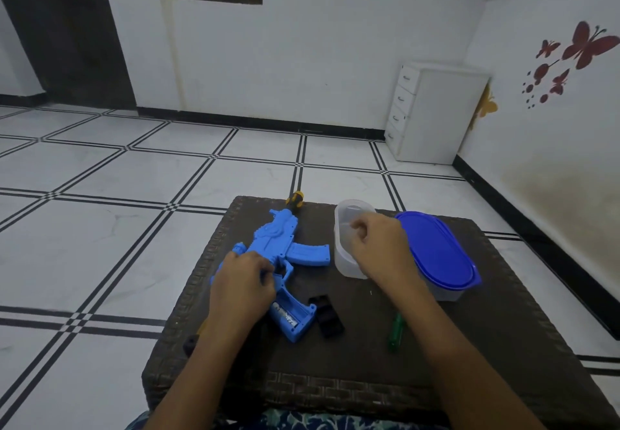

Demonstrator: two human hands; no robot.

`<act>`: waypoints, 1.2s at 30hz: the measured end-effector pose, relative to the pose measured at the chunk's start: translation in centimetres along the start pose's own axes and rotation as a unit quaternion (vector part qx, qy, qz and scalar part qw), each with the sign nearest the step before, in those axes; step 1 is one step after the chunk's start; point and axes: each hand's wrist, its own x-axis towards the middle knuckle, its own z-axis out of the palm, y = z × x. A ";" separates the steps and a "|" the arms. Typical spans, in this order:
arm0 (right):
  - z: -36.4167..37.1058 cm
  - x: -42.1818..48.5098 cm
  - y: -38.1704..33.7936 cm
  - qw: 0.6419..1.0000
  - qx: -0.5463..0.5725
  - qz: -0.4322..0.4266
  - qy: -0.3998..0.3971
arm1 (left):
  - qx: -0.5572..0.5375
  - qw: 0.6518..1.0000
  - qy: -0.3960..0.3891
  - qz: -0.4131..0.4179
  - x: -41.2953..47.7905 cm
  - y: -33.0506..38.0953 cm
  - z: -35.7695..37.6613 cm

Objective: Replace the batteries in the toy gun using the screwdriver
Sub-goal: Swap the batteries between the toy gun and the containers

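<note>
Blue toy gun (pixel 285 245) lies centre-frame, grip compartment open, one battery (pixel 285 316) seated. Left hand (pixel 241 282) grips its body; right hand (pixel 375 245) curls over clear tub (pixel 344 261), contents of its grasp untellable. Battery swap underway; next probably needs another cell seated.

No text is legible; the print on the battery (pixel 285 316) is blurred.

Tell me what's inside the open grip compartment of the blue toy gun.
One battery with a pale label lies in the compartment of the toy gun. The left hand covers the compartment's upper end, so whether a second battery sits there cannot be seen.
</note>
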 end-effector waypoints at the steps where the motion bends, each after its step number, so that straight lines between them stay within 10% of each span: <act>1: -0.1 1.2 0.5 0.997 -0.054 0.033 -0.034 | 0.002 1.000 0.005 0.002 0.0 0.2 0.0; 7: 1.7 4.4 0.8 0.924 -0.314 0.089 -0.201 | 0.001 1.000 0.001 0.008 0.1 0.0 0.0; 15: 2.9 5.2 0.3 0.900 -0.376 0.076 -0.207 | -0.006 1.000 0.006 0.012 0.0 0.1 0.0; 31: 2.8 5.4 1.0 0.910 -0.347 0.057 -0.218 | -0.011 1.000 0.003 0.006 -0.1 0.3 0.0; 36: 1.7 4.8 0.5 0.992 -0.107 0.067 -0.024 | -0.012 1.000 0.005 0.010 -0.1 0.2 0.0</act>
